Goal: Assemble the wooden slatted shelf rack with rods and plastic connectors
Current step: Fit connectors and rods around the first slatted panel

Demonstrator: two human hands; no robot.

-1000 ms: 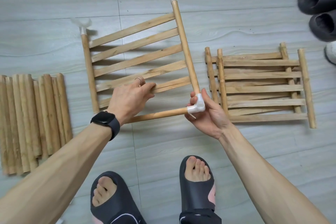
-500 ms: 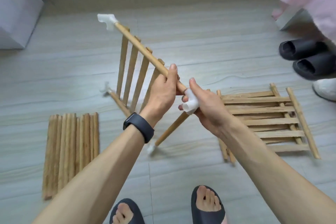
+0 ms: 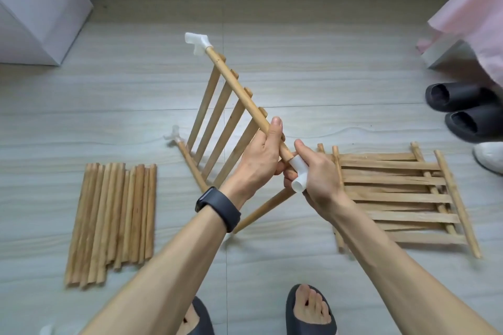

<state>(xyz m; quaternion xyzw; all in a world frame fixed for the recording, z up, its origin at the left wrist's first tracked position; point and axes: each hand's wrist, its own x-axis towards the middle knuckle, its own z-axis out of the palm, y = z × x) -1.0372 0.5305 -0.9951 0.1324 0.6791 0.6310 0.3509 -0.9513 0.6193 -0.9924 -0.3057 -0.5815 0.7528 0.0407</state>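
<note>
A wooden slatted shelf panel (image 3: 217,119) stands tilted on its edge above the floor. My left hand (image 3: 258,160) grips its upper side rod (image 3: 239,90) near the lower end. My right hand (image 3: 315,174) holds the white plastic connector (image 3: 298,175) fitted on that rod's end. A second rod (image 3: 264,209) runs from this connector down to the floor. Another white connector (image 3: 197,42) caps the rod's far end, and a third connector (image 3: 172,136) sits on the lower side rod near the floor.
A bundle of loose wooden rods (image 3: 114,220) lies on the floor at left. Stacked slatted panels (image 3: 402,196) lie at right. Black slippers (image 3: 462,109) and pink fabric (image 3: 479,16) are at far right, a white box (image 3: 35,8) at top left. My feet (image 3: 310,310) are below.
The panel was lifted from lying flat on the floor to standing tilted on edge. My left hand shifted from the slats to the side rod; my right hand kept the connector.
</note>
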